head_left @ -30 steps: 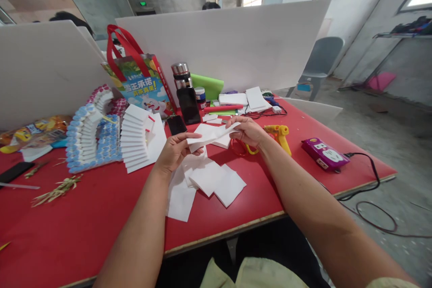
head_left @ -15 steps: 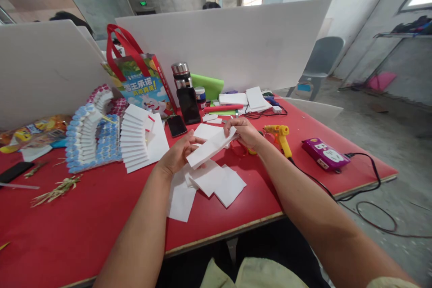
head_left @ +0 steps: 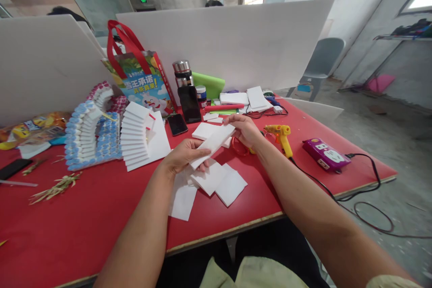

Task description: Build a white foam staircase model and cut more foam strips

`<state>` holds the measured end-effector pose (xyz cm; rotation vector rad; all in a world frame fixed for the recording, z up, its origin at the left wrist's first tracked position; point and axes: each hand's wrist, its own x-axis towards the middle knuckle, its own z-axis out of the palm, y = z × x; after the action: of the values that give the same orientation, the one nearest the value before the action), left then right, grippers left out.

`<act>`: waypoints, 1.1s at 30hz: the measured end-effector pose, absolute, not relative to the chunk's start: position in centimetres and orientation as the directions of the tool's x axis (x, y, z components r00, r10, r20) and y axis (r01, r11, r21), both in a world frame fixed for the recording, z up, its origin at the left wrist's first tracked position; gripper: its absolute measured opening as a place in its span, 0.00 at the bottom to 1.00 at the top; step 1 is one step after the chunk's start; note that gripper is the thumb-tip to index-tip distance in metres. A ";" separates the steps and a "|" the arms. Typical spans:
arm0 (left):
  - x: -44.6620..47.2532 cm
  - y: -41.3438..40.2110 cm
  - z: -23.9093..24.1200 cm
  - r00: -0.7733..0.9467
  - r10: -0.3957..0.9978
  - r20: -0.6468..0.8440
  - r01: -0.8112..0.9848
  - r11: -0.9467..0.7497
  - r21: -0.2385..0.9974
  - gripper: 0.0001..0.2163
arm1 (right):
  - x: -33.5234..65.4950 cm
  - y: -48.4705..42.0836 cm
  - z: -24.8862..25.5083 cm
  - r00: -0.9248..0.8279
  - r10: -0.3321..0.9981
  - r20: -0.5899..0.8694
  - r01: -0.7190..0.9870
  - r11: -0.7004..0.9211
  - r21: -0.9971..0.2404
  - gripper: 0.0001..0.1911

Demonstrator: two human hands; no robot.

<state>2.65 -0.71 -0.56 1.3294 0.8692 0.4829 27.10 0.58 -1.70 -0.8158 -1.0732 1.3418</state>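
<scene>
A long narrow strip of folded white paper (head_left: 213, 143) is held slantwise between both hands above the table. My left hand (head_left: 187, 155) grips its lower left end, thumb on top and fingers beneath. At the upper right end, my right hand (head_left: 245, 129) pinches the strip between thumb and fingers. Below lie several loose white paper pieces (head_left: 231, 185), overlapping on the red tabletop. Just behind the strip rests another white stack (head_left: 204, 130), partly covered by it. Red-handled scissors (head_left: 239, 147) lie under my right wrist, mostly hidden.
A yellow glue gun (head_left: 282, 137) and a purple power box (head_left: 326, 155) with a black cord sit at right. Fanned white folded pieces (head_left: 134, 139), a blue-and-white stepped model (head_left: 83, 137), a phone (head_left: 177, 124) and a bag (head_left: 143, 83) stand left and behind. A white board (head_left: 229, 47) rises behind.
My left thumb has come down onto the strip's lower end, and the left fingers have closed around it. The strip has tilted so its broad face shows more. My right hand keeps its hold.
</scene>
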 end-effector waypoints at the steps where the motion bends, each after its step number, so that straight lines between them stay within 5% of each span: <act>1: 2.8 -0.6 -0.6 0.590 0.768 -0.248 0.143 0.203 0.969 0.15 | 27.1 0.7 -1.7 -0.068 0.994 0.089 -0.400 0.055 -0.915 0.10; 7: 3.6 -0.8 -0.8 0.494 0.848 -0.190 0.093 0.165 0.982 0.16 | 25.0 0.3 -2.2 -0.291 0.954 -0.070 -0.381 -0.182 -0.906 0.26; 15: 3.9 -0.8 -0.9 0.541 0.814 -0.212 0.111 0.181 0.977 0.17 | 23.8 0.3 -3.1 -0.036 0.992 0.121 -0.392 0.097 -0.915 0.21; 23: 4.4 -0.9 -1.6 0.544 0.819 -0.182 0.040 0.192 0.981 0.16 | 24.5 0.2 -2.7 -0.005 0.964 0.266 -0.116 0.264 -0.958 0.18; 26: 4.2 -0.7 -1.8 0.562 0.811 -0.165 0.058 0.160 0.985 0.13 | 25.6 0.0 -1.7 0.071 0.955 0.289 0.167 0.275 -0.947 0.17; 28: 3.9 -0.6 -1.9 0.562 0.814 -0.149 0.034 0.157 0.987 0.11 | 26.6 -0.2 -0.8 0.147 0.933 0.328 0.520 0.210 -0.828 0.16; 30: 3.7 -0.4 -2.0 0.546 0.826 -0.137 -0.022 0.177 0.984 0.11 | 27.6 -0.7 0.2 0.174 0.940 0.292 0.823 0.024 -0.567 0.15; 33: 3.6 -0.1 -2.0 0.524 0.841 -0.136 -0.111 0.226 0.968 0.11 | 28.3 -1.2 0.8 0.183 0.982 0.053 0.961 -0.167 -0.221 0.21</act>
<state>3.57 -0.13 -2.02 1.1608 0.7794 0.7568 28.29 -1.17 0.78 -2.2497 -1.8812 0.1509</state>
